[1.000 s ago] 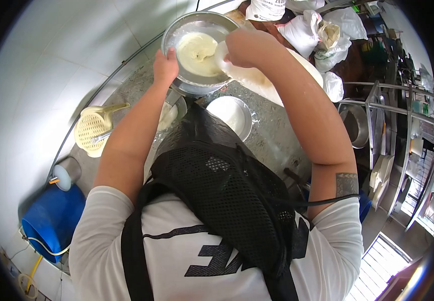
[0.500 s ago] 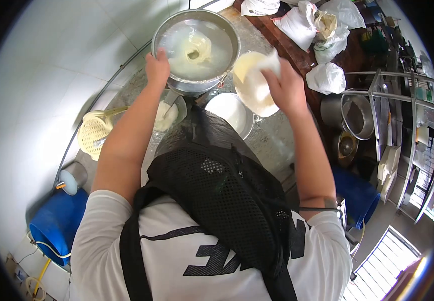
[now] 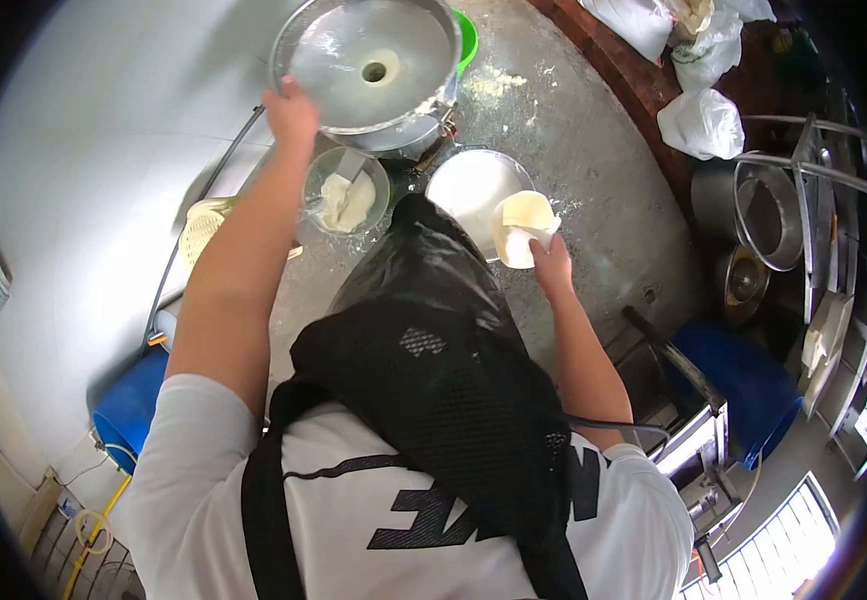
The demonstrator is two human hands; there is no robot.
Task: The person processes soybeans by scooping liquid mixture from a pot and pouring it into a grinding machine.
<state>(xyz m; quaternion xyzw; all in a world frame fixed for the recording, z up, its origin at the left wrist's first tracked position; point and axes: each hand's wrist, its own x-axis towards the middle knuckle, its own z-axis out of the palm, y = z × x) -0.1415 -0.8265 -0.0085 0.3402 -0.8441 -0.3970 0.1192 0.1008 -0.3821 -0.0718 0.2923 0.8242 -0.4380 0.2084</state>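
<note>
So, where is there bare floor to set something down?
The grey floor between the round pan and brown platform looks open, though powder-dusted in spots. It's crowded beside the steel basin, where the bowl and pan sit close and the right hand holds a pale container.

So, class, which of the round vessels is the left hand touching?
The large basin with a dark centre: the left hand is on its rim, apart from the clear bowl and smaller pan.

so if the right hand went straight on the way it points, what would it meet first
Likely the white-filled round pan: the pale scoop in the right hand overlaps its rim in this view, though the scoop's height above the pan is unclear.
</note>
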